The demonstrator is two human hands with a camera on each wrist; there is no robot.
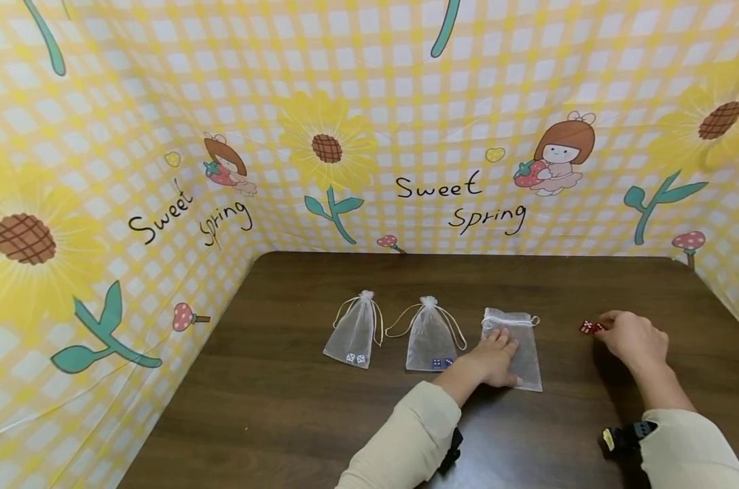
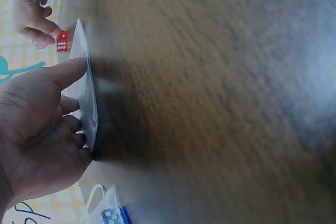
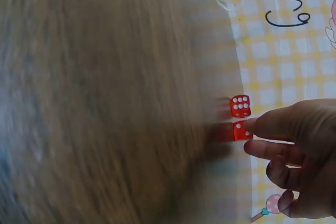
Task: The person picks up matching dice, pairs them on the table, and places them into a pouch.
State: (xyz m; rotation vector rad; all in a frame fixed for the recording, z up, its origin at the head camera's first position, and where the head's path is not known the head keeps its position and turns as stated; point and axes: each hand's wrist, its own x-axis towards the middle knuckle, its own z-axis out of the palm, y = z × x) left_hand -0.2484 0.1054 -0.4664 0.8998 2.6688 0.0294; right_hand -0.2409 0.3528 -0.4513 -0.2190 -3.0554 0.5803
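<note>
In the head view, my left hand (image 1: 494, 356) rests with fingers spread on a flat white mesh drawstring bag (image 1: 528, 353). The left wrist view shows that hand's fingers (image 2: 73, 124) against the bag's sheer fabric (image 2: 90, 106). To the right of the bag, my right hand (image 1: 635, 339) pinches one of two red dice (image 1: 586, 327) between thumb and finger. In the right wrist view the pinched red die (image 3: 240, 131) sits beside the other red die (image 3: 241, 106), which is untouched. Both appear to be on the tabletop.
Left of my hands lie two cinched mesh bags: one bag (image 1: 427, 333) with blue dice (image 1: 438, 363), another bag (image 1: 357, 333) with white dice (image 1: 355, 358). Brown wood table (image 1: 272, 421) ends at a yellow checked cloth (image 1: 375, 68) behind and at the sides.
</note>
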